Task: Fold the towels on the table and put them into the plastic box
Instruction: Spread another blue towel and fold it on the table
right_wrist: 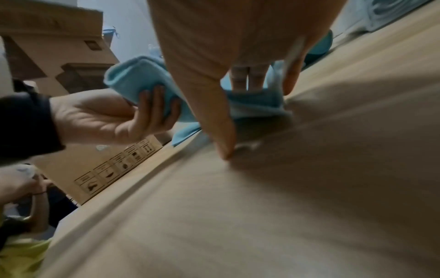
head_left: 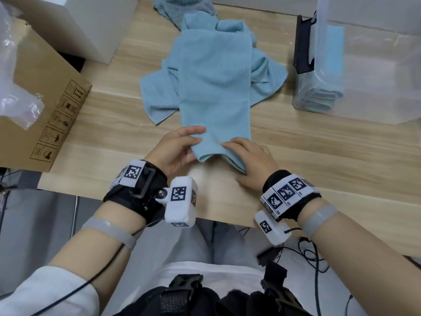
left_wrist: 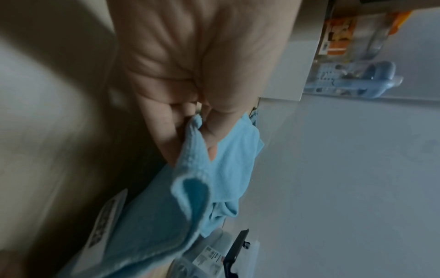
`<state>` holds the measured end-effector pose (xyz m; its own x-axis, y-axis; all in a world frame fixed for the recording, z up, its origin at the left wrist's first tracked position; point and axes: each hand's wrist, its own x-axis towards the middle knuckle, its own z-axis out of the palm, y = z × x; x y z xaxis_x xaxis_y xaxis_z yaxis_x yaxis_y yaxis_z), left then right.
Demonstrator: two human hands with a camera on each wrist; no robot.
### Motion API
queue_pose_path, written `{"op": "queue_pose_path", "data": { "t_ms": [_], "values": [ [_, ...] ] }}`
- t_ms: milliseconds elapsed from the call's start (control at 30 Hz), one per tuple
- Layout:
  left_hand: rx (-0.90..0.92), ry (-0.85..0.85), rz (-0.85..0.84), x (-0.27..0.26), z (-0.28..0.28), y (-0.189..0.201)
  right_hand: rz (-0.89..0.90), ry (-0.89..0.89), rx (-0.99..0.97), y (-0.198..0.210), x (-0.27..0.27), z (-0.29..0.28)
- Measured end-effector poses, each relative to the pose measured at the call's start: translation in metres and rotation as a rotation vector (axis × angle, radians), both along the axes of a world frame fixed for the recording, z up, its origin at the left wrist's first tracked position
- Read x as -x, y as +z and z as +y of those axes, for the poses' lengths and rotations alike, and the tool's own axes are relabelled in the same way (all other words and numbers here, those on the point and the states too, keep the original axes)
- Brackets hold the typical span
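Observation:
A light blue towel (head_left: pixel 214 87), folded into a long strip, lies on the wooden table (head_left: pixel 330 151) across a crumpled blue towel (head_left: pixel 157 96). My left hand (head_left: pixel 196 137) pinches the strip's near left corner and lifts it slightly. In the left wrist view the thumb and fingers of the left hand (left_wrist: pixel 202 135) clamp the towel (left_wrist: pixel 228 169). My right hand (head_left: pixel 230 147) rests on the near right corner, fingers flat on the cloth. In the right wrist view its thumb (right_wrist: pixel 221 131) touches the table beside the towel (right_wrist: pixel 133 75). The clear plastic box (head_left: pixel 319 53) stands at the right and holds folded blue towels (head_left: pixel 319 99).
A cardboard box (head_left: pixel 45 99) with plastic wrap on it sits at the left. Behind it stands a white box (head_left: pixel 98 23). Another bluish towel (head_left: pixel 182 5) lies at the far edge. Bare tabletop lies between the towels and the plastic box.

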<state>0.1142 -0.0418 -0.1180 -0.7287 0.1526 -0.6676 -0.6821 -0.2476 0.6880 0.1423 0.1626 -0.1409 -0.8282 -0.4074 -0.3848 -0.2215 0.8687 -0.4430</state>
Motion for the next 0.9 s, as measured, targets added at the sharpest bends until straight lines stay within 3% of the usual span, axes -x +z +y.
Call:
{"op": "queue_pose_path", "data": {
  "t_ms": [200,267,433,633,900],
  "values": [
    [-0.092,0.085,-0.121,-0.012,-0.015,-0.004,0.084,-0.149,0.174,-0.011,0.004,0.019],
    [-0.008,0.044,-0.112,-0.017,-0.019,-0.007,0.131,-0.191,0.293,-0.011,0.003,0.023],
    [0.201,-0.138,-0.021,-0.031,-0.029,-0.019,0.034,-0.387,0.43,-0.003,0.004,0.027],
    [0.595,-0.3,0.184,-0.038,-0.028,-0.026,-0.002,-0.451,0.378,-0.001,0.011,0.024],
    [0.876,-0.331,0.168,-0.028,-0.027,-0.03,-0.072,-0.481,0.155,-0.007,0.027,0.018]
  ]
}}
